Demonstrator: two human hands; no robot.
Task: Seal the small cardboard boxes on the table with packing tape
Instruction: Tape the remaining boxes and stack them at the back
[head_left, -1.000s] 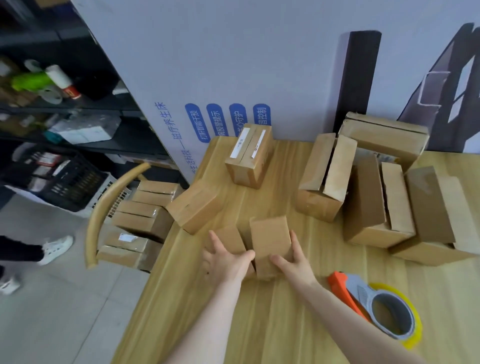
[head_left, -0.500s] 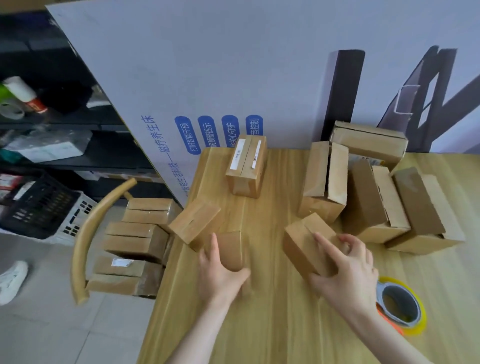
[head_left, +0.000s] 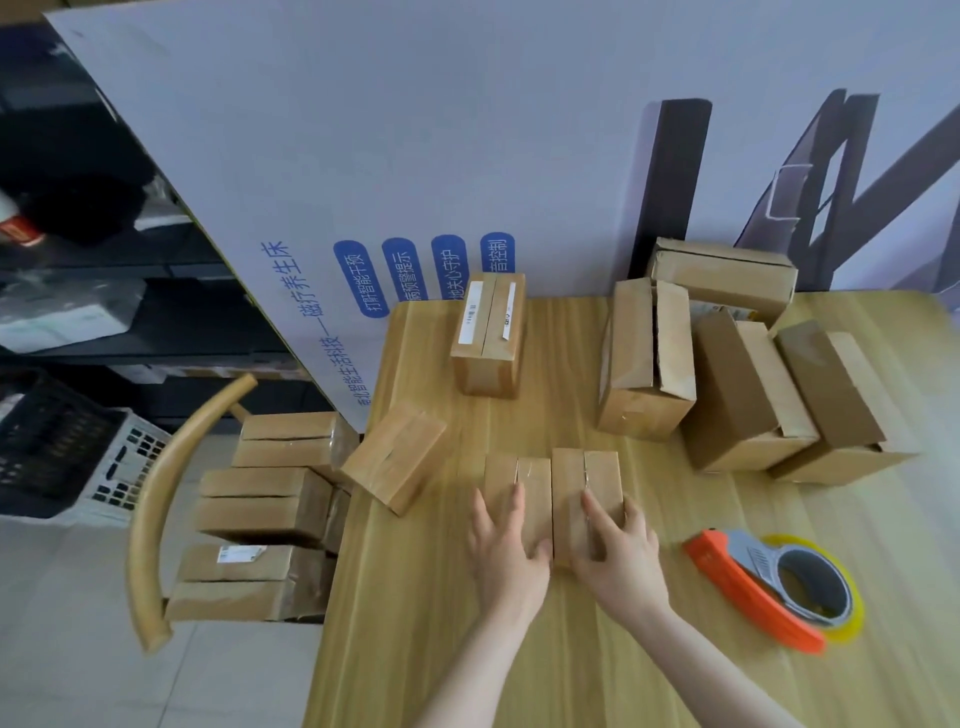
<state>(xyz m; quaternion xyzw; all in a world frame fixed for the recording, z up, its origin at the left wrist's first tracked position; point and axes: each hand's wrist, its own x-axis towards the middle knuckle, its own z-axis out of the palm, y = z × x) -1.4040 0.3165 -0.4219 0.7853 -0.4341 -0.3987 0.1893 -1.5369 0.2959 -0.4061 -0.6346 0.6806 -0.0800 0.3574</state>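
Since half a second ago the right hand (head_left: 618, 551) has brought the right box (head_left: 587, 478) beside the left box (head_left: 519, 483), the two touching at mid-desk (head_left: 467, 649). Neither grip is closed: it and the left hand (head_left: 506, 545) lay near-straight fingers on the lids. Line up the seams, keep one hand pressing, and reach for the dispenser (head_left: 769, 587) nearby on the right.

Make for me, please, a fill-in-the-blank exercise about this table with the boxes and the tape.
1. The left hand and the right hand rest on ___ small boxes that stand side by side.
2. The tape dispenser lies on the table to the ___ of the right hand.
3. The dispenser's handle is ___ in colour.
4. The stack of boxes beside the table sits on a ___.

Missing words: two; right; orange; chair.
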